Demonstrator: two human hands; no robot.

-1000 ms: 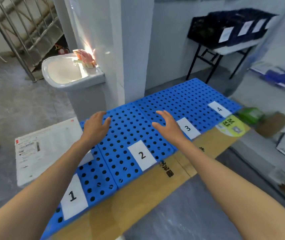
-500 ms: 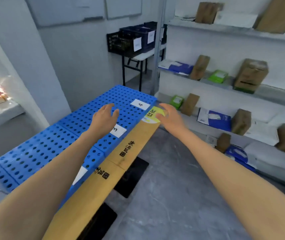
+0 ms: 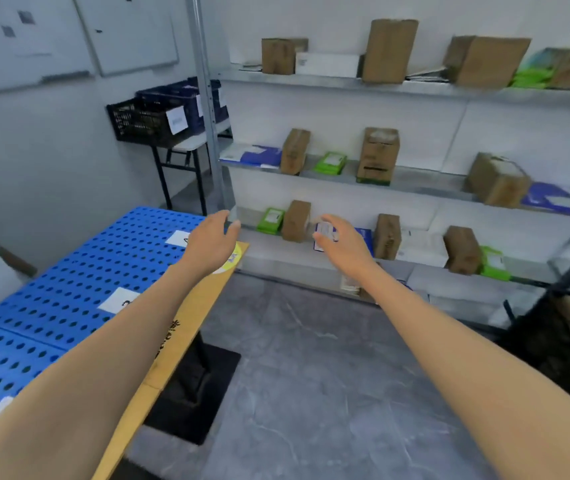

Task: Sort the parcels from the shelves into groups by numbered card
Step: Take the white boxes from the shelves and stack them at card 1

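Metal shelves (image 3: 415, 88) on the right hold several parcels: brown cardboard boxes, green packets and blue-white flat mailers. On the lowest visible shelf stand a green packet (image 3: 270, 220), a brown box (image 3: 295, 220) and a blue-white mailer (image 3: 363, 237). My right hand (image 3: 342, 242) is stretched out in front of that mailer, fingers relaxed, holding nothing. My left hand (image 3: 212, 242) hovers over the far corner of the blue perforated surface (image 3: 79, 271), also empty. White numbered cards (image 3: 119, 299) lie on the blue surface, partly hidden by my left arm.
A cardboard strip (image 3: 186, 327) edges the blue surface. Dark crates (image 3: 145, 121) with white labels sit on a small table at the back. A vertical metal post (image 3: 207, 98) marks the shelf's left end. Grey floor lies between the surface and the shelves.
The view has swung right from the numbered cards toward the shelves. Both hands moved with it, the right one now in front of the lowest shelf's parcels.
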